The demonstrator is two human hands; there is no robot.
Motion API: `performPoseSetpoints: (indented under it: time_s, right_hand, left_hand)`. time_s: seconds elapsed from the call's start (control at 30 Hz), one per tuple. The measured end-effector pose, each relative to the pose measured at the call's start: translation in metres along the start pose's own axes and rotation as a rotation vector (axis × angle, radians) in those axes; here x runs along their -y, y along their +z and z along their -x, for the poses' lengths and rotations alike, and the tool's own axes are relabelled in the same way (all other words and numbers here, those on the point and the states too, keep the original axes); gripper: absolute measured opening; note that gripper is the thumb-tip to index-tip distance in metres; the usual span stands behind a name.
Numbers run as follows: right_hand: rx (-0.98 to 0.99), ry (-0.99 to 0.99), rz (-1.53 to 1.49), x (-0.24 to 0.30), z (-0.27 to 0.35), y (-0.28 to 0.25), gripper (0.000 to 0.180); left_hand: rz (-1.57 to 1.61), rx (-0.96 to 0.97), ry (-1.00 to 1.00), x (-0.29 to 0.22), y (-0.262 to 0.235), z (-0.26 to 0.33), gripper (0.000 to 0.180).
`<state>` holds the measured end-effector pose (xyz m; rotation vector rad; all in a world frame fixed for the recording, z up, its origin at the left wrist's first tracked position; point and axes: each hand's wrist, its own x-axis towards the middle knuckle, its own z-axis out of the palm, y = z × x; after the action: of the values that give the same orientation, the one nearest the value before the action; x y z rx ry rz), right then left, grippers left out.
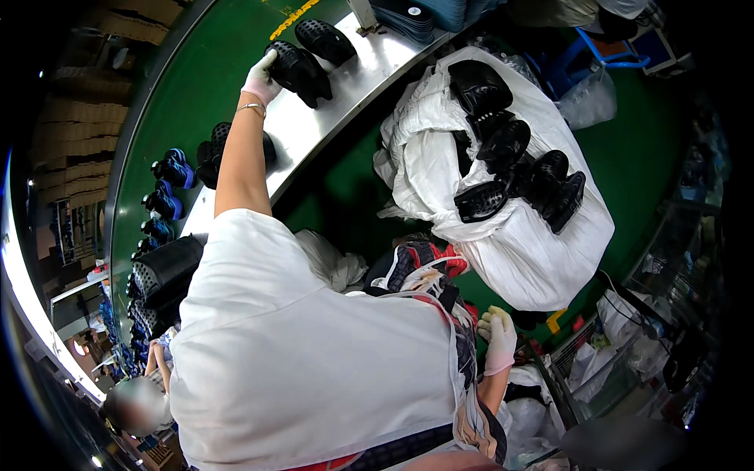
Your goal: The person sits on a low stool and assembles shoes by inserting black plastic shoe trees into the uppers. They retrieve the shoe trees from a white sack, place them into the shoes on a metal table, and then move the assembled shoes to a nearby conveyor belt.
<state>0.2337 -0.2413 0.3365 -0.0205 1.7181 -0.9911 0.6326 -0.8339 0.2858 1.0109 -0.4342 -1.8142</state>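
My left hand (pixel 262 79), in a white glove, reaches far out over the metal bench and grips a black clog (pixel 300 74) by its near end. Just beyond that clog lies another black clog (pixel 325 41) with a dotted surface. My right hand (pixel 500 339), also gloved and with yellowish fingertips, hangs low beside my patterned apron (pixel 465 345). Its fingers are loosely bent and apart, and I see nothing in them. Several black clogs (pixel 481 202) lie in a loose heap on a large white sack (pixel 534 267) to the right.
The shiny metal bench edge (pixel 292 133) runs along a green conveyor (pixel 184 86). More black clogs (pixel 210 153) and blue-black shoes (pixel 174 169) stand along it. Dark flat sheets (pixel 404 17) are stacked at the far end. A blue stool (pixel 577 67) stands beyond the sack; a person (pixel 141 404) is at lower left.
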Motion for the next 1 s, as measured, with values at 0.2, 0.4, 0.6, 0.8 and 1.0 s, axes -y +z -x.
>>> performPoseSetpoints:
  time_s: [0.2,0.4,0.6,0.8,1.0]
  right_hand:
    - [-0.022,0.003,0.178,0.01,0.006,0.029,0.032]
    - [-0.077,-0.004,0.148,-0.004,0.009,0.037,0.031]
    - [-0.098,-0.198,0.449,-0.02,0.012,0.02,0.029]
    - [-0.318,0.012,0.656,-0.077,0.055,-0.026,0.03]
    - [-0.371,0.229,0.456,-0.182,0.104,-0.02,0.037]
  left_hand:
    - [-0.356,-0.152,0.093,0.004,-0.018,-0.028,0.036]
    - [-0.67,-0.413,0.064,0.023,0.0,-0.032,0.042]
    - [-0.896,-0.32,0.237,0.005,-0.076,-0.059,0.061]
    - [-1.541,-0.499,1.236,0.034,0.078,0.08,0.043]
    - [-1.471,0.86,0.416,0.234,0.184,0.227,0.032]
